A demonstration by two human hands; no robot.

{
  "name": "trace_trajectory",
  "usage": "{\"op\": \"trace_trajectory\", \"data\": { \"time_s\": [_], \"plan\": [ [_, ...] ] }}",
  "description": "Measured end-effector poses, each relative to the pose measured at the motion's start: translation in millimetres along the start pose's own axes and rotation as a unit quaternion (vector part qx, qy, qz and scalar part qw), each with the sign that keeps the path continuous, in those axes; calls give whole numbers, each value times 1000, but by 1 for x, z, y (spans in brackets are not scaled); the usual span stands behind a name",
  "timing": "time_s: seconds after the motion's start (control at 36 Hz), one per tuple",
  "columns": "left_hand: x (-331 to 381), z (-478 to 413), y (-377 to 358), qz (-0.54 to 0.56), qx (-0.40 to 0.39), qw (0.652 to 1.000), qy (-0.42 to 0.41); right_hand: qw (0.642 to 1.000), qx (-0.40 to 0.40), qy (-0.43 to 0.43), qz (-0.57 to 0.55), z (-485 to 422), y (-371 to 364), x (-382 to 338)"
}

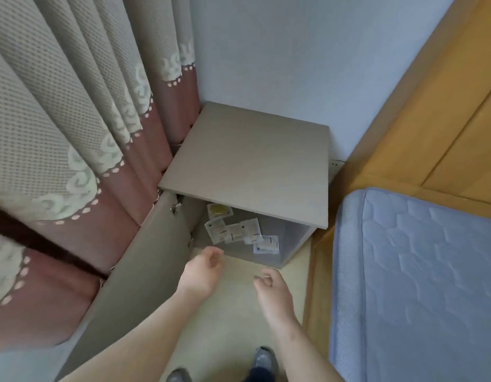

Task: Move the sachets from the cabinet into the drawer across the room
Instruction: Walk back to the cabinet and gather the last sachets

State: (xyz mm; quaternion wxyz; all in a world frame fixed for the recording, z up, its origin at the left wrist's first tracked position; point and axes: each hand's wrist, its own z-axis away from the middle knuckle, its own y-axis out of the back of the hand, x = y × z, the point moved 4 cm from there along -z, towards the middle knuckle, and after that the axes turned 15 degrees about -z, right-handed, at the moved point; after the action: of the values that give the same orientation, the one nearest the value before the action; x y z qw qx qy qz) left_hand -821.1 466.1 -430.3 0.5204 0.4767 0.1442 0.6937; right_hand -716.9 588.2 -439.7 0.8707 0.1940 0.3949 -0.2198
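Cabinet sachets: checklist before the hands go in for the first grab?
1. Cabinet door swung open to the left, opening exposed: ok.
2. Sachets lie loose on the cabinet floor near the front edge: ok.
3. Left hand holds nothing, fingers loosely curled, just short of the opening: ok.
4. Right hand holds nothing, hanging over the floor in front of the cabinet: ok.
5. More sachets further back under the cabinet top: cannot tell, the top hides the rear.
6. Drawer ready and open: cannot tell, not in view.
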Motion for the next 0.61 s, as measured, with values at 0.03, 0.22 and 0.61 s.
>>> {"op": "trace_trajectory", "data": {
  "time_s": [0.03,0.22,0.61],
  "plan": [
    [-2,-19,-11,-10,-7,1000,-2,1000,-2,-2,10,-20,0,6],
    [-52,-154,-99,-182,-40,981,-51,997,-7,-11,71,-163,-20,90],
    [-163,-393,-245,-454,45,861,-227,941,52,106,318,-433,-59,227]
  ]
}}
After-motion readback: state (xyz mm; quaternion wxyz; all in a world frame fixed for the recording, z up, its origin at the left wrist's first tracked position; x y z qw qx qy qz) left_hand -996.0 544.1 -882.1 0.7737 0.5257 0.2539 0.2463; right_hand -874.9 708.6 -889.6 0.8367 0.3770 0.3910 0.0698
